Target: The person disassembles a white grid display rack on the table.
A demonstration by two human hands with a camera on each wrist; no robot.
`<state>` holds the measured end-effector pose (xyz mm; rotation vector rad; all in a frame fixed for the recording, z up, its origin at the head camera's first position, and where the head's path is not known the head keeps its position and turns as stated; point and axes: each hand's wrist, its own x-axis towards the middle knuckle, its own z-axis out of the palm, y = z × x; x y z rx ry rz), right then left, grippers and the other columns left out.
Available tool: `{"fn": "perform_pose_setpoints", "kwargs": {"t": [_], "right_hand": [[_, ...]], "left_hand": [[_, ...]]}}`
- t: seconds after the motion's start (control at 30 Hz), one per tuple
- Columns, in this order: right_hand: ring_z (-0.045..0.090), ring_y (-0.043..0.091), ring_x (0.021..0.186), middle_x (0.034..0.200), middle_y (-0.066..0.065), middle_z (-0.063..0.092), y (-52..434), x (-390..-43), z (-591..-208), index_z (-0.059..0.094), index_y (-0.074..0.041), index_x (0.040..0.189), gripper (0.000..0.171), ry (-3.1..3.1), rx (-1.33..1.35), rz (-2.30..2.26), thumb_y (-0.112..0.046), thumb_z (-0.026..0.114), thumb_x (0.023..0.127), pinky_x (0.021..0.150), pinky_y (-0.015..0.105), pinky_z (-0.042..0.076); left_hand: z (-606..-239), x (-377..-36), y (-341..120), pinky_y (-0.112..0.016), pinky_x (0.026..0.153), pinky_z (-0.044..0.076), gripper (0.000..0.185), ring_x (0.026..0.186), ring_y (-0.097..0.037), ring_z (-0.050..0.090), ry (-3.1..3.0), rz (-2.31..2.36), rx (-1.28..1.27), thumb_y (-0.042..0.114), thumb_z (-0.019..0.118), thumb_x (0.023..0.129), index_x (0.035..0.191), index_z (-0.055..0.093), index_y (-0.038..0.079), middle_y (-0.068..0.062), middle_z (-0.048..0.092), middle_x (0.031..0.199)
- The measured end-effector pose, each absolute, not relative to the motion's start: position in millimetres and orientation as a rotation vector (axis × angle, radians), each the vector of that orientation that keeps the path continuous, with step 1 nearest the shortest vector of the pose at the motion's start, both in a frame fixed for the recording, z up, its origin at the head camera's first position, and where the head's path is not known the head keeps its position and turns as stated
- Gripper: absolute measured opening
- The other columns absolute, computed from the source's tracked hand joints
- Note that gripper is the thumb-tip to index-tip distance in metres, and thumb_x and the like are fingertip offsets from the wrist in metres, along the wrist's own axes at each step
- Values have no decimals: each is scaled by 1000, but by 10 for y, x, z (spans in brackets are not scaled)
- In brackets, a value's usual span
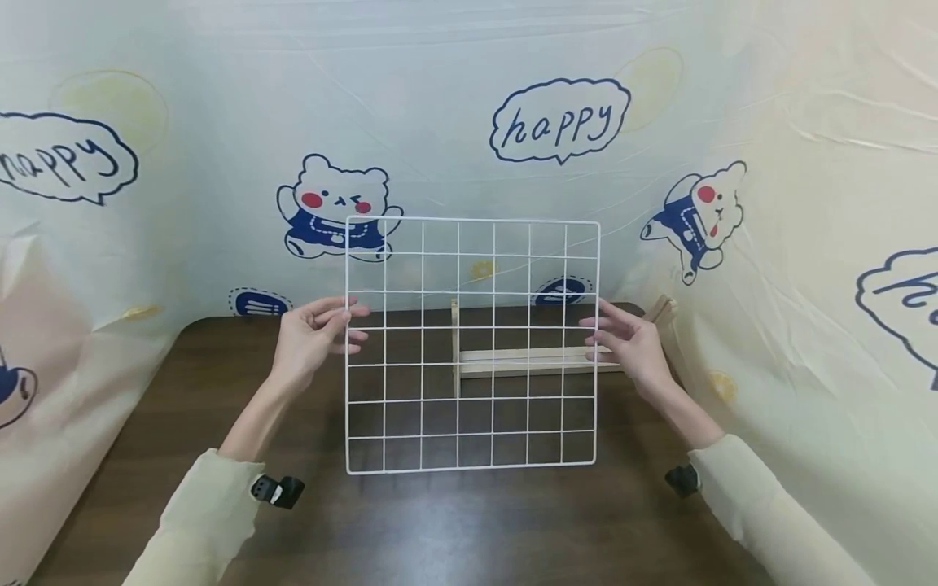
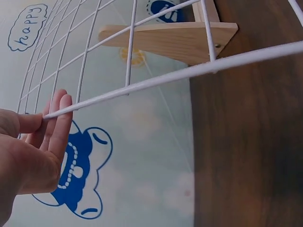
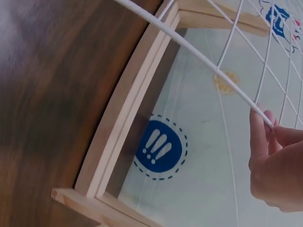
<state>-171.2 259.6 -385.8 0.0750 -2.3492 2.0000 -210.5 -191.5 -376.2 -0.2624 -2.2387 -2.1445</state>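
White wire forms the grid panel (image 1: pixel 472 346), a square of thin coated rods welded into even cells, held upright in front of the person and above the dark wood-grain table (image 1: pixel 410 521). The left hand (image 1: pixel 311 338) meets the panel's left edge about halfway up, fingers long and nearly straight, their tips laid against the outer rod with the thumb alongside; the grip is loose and mostly open, steadying the rod. The right hand (image 1: pixel 626 346) mirrors it on the panel's right edge, fingers extended along the rod; the thumb seems to press from behind, though the wrist view is too partial to be sure. Both forearms, in pale sleeves, reach up from below the panel. Behind the panel stands a light wooden rack (image 1: pixel 542 358) of plain planed slats. Glossy cartoon-printed sheeting (image 1: pixel 557 122) hangs behind that.
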Motion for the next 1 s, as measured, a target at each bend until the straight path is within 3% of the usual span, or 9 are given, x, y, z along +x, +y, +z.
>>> {"fn": "perform_pose_setpoints", "kwargs": {"t": [0.2,0.37,0.57,0.73,1.0], "right_hand": [[70,14,80,111,16,70,2571,-1692,-3879,49,3,137,46,-2308,-31,2047,6,58,93,75,42,57],[71,19,83,117,26,64,2611,-1655,-3901,52,8,132,40,-2280,-107,2108,3,60,93,77,44,56],[71,17,84,113,22,68,2640,-1619,-3961,49,8,135,41,-2305,-94,2125,4,56,94,76,40,57],[71,20,88,118,25,65,2587,-1608,-4000,50,5,136,43,-2329,-84,2169,0,58,95,79,41,57],[71,22,92,116,17,68,2492,-1621,-4016,48,1,139,45,-2320,-95,2256,0,58,95,82,42,55]], "left_hand": [[-3894,-2046,-1898,-38,65,58,31,76,-19,73,-2207,-2128,-294,2,55,97,127,56,-9,-13,71,109],[-3989,-2021,-1863,-36,67,58,39,77,-15,73,-2273,-2048,-359,2,57,96,134,52,-8,-25,62,121],[-4023,-2001,-1933,-39,70,57,50,78,-20,73,-2387,-2035,-383,3,59,95,143,44,-2,-23,58,128],[-4034,-1976,-2058,-39,69,57,49,81,-23,73,-2459,-1995,-347,7,58,97,144,43,0,-24,62,123],[-4030,-1969,-2207,-40,71,57,52,83,-24,73,-2498,-1987,-319,13,57,98,147,40,3,-24,68,110]]}}
